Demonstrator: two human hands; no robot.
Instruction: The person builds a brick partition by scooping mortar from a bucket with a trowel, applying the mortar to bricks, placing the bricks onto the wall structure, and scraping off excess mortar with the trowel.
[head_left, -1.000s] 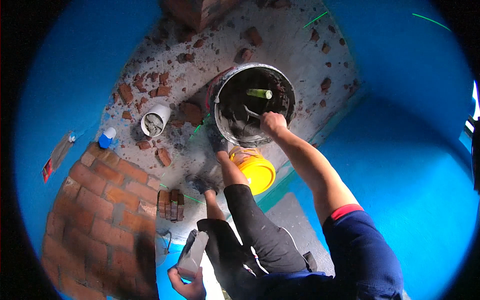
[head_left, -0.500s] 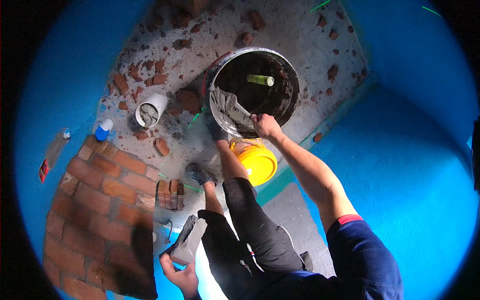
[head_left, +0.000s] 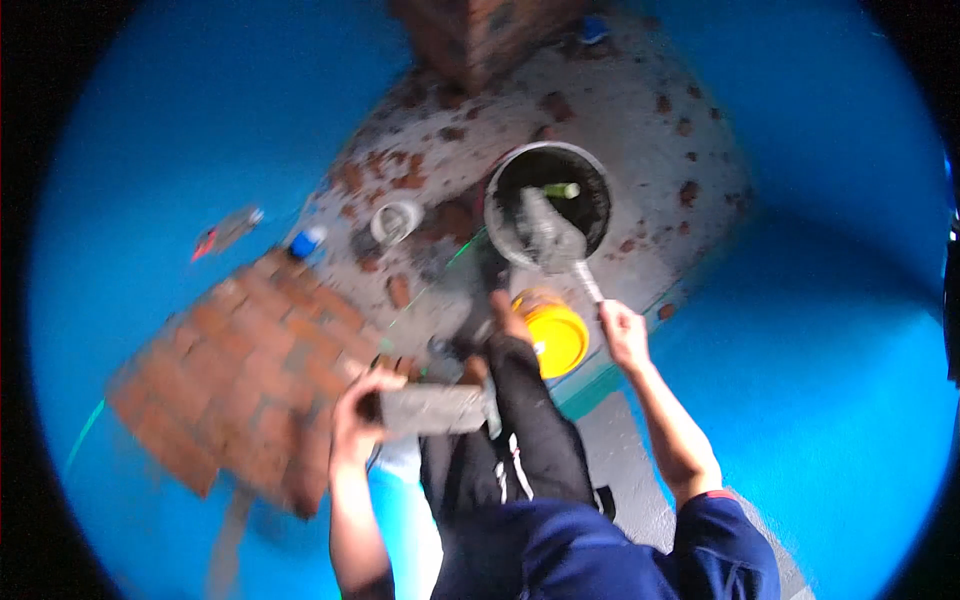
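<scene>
My left hand (head_left: 358, 415) grips one end of a grey-faced brick (head_left: 436, 409), held level in front of my legs. My right hand (head_left: 625, 335) is closed around the handle of a trowel (head_left: 588, 282). Grey mortar (head_left: 548, 232) covers its blade, which hangs over the near rim of a large round bucket (head_left: 490, 225). Inside that dark bucket a pale green stick or tube (head_left: 562, 190) shows its end. To the left of the brick in my hand stands a brick wall (head_left: 240, 370) with grey joints. Motion blur softens both hands' edges.
A yellow-lidded bucket (head_left: 556, 342) stands between my leg and the right wall. Broken brick pieces (head_left: 398, 291) litter the grey floor. Near the brick wall are a white pail (head_left: 395, 222) and a blue-and-white object (head_left: 307, 241). A brick corner (head_left: 470, 40) rises at the far end.
My right hand has drawn back toward me and right, lifting the mortar-loaded trowel to the bucket's near side. My left hand has raised and turned the brick level. The whole view has shifted.
</scene>
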